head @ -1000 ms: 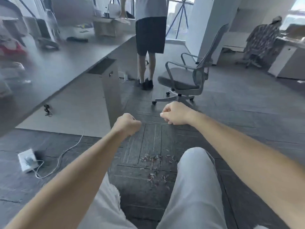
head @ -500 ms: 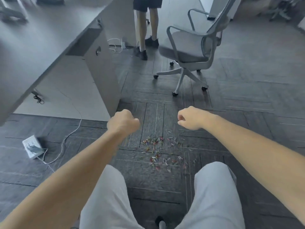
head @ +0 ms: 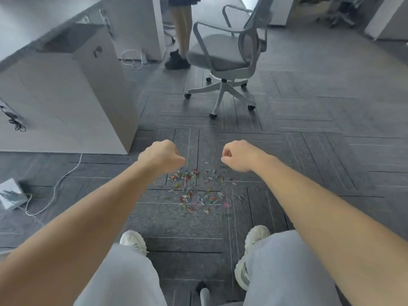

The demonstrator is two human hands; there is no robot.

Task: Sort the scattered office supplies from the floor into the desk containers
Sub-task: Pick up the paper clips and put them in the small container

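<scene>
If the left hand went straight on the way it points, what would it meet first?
Likely the left hand meets carpet beyond the paper clips, before the office chair; depth unclear.

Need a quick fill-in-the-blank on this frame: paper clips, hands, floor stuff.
1. The coloured paper clips lie scattered on the carpeted ____.
2. The left hand and the right hand both have their fingers ____.
3. The power strip lies on the floor at the wearer's ____ side.
Missing words: floor; curled; left.
</scene>
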